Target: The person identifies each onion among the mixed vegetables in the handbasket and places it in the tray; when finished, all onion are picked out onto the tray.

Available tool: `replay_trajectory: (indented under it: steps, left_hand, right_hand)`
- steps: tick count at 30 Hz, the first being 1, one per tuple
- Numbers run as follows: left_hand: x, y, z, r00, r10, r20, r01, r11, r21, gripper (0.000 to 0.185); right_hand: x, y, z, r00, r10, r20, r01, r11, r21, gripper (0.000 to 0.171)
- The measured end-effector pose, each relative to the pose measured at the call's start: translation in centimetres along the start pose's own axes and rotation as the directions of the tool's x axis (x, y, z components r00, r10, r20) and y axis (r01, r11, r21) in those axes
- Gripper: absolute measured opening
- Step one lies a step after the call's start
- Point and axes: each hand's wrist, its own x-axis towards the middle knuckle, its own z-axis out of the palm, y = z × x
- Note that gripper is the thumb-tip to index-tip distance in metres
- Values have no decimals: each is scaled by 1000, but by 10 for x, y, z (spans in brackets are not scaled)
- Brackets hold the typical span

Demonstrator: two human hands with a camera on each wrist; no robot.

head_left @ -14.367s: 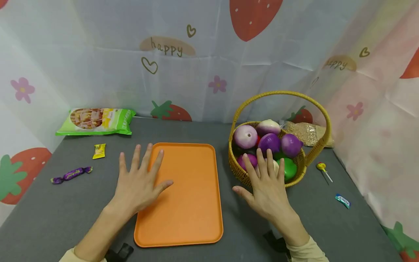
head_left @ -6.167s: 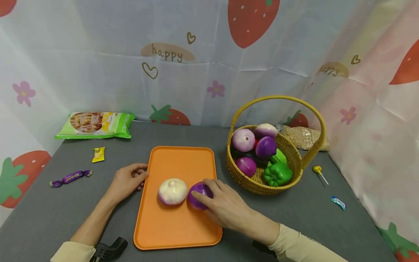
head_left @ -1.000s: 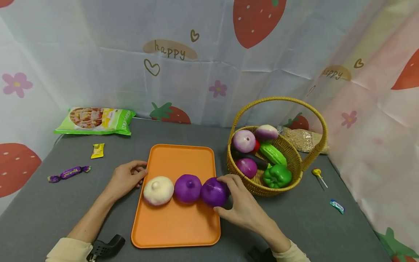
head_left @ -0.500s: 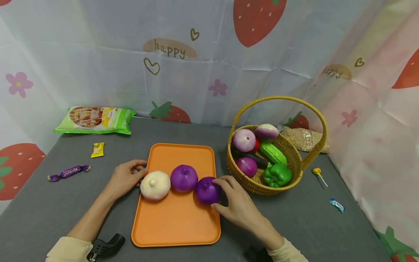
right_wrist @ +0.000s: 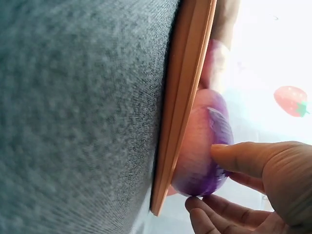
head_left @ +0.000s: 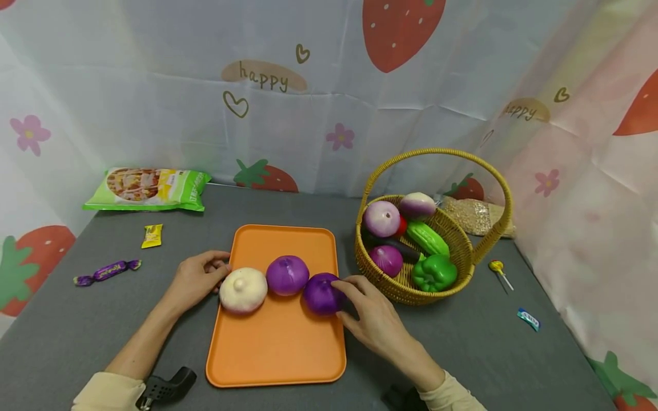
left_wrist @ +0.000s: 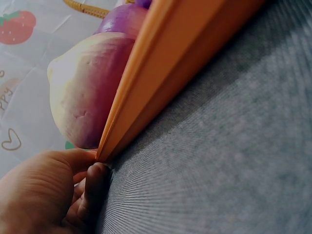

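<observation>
Three round vegetables sit in a row across the orange tray (head_left: 277,359). On the left is a cream-topped turnip (head_left: 243,290) with a purple underside, in the middle a dull purple onion (head_left: 288,275), on the right a glossy purple onion (head_left: 323,294). My right hand (head_left: 377,322) holds the glossy onion from its right side, thumb (right_wrist: 239,157) on one side and fingers curled at the other. My left hand (head_left: 197,279) pinches the tray's left rim, its thumb and finger at the edge in the left wrist view; some fingers are hidden beneath.
Right of the tray stands a yellow wicker basket (head_left: 396,292) with onions, an eggplant, a green pepper (head_left: 434,273) and other vegetables. A green food bag (head_left: 146,188) and wrapped candies (head_left: 108,270) lie left; a lollipop (head_left: 498,271) and small blue packet (head_left: 528,319) lie right.
The tray was bare at first, then filled from the basket. Over the last second, the three vegetables shifted slightly away from me and the right hand moved the glossy onion left on the tray.
</observation>
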Motion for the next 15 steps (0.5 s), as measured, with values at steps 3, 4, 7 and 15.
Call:
replay_trajectory:
  steps: [3,4,7,15]
  left_hand:
    - [0,1,0,1000,2,1,-2,1000,-3,32]
    - [0,1,-1,1000,2,1,-2,1000,-5,32]
    - [0,1,-1,1000,2,3,-2,1000,-9,32]
    - [-1,1,-1,1000,-13,10,13,1000,-7,33]
  right_hand:
    - [0,0,0,1000,8,6,-8,1000,-1,52]
    - [0,0,0,1000,10,9,-10,1000,-3,52]
    - [0,0,0,1000,17,19,-17,1000,-4,52]
    - [0,-1,-1,999,26,36,-26,1000,-3,52]
